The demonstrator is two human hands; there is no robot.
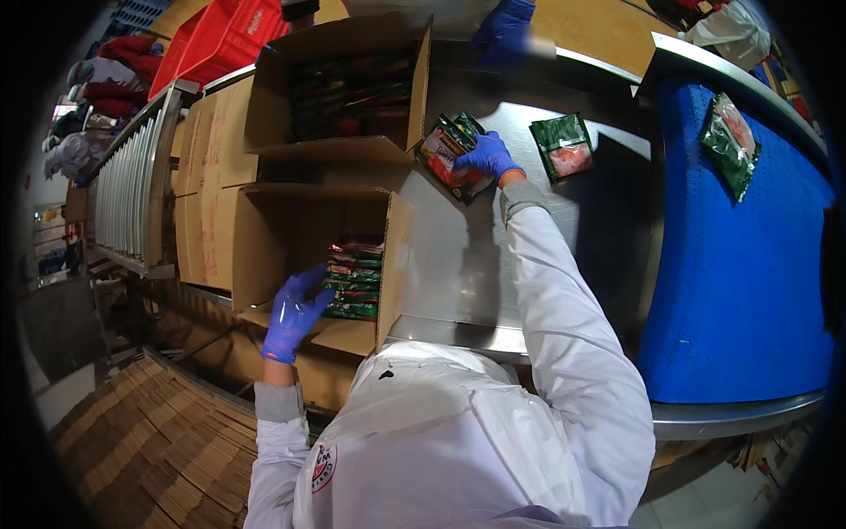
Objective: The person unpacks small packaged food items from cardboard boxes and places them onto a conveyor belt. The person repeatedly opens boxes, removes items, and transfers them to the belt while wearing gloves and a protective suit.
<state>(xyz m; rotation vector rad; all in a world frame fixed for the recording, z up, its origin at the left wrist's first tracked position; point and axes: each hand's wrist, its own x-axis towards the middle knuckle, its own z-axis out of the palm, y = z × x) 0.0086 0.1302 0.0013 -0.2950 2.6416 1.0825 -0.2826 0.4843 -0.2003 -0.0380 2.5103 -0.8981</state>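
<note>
My left hand [297,314], in a blue glove, is at the front rim of an open cardboard box [291,215], its fingers apart beside a row of green and red food pouches [355,281] standing inside. My right hand [488,159], also gloved, rests with bent fingers on a small pile of pouches [447,155] on the steel table [456,258]. Whether it grips one cannot be told. Right of that hand another green pouch [564,147] lies flat. Farther right, a pouch [730,147] lies on the blue conveyor belt [740,278].
A second open box [337,149] filled with pouches stands behind the first. Closed cartons [208,198] and a roller conveyor [129,198] are at left. A co-worker's blurred gloved hand [503,30] is across the table. A red crate [218,40] stands at upper left, flattened cardboard [158,449] at lower left.
</note>
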